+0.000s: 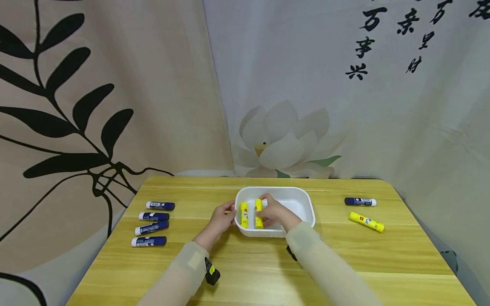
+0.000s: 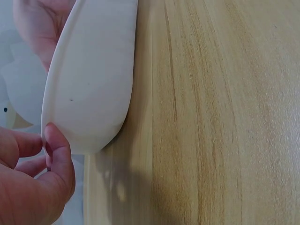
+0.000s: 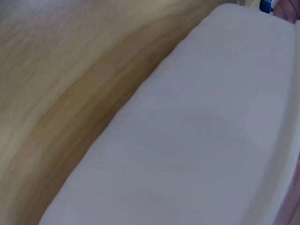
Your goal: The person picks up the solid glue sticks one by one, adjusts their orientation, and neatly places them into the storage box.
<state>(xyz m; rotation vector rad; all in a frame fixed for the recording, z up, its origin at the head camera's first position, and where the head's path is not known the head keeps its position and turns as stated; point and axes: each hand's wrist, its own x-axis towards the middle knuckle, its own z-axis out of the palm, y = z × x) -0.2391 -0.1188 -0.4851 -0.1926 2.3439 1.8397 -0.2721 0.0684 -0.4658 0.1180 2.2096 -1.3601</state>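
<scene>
A white plastic tray (image 1: 275,233) stands near the middle of the table. My left hand (image 1: 220,219) pinches its left rim, thumb outside, as the left wrist view shows with the tray's side wall (image 2: 93,79). Inside the tray, a yellow glue stick (image 1: 243,215) lies lengthwise near the left end. My right hand (image 1: 278,212) reaches over the front rim and holds a second yellow glue stick (image 1: 258,214), parallel to the first. The right wrist view is mostly filled by the tray's outer wall (image 3: 187,117), which hides that hand's fingers.
Several dark blue glue sticks with white ends (image 1: 152,227) lie in a column on the table's left. Over on the right are one dark blue glue stick (image 1: 360,202) and a yellow glue stick (image 1: 366,222). A printed curtain (image 1: 283,85) hangs behind the wooden table (image 1: 249,272).
</scene>
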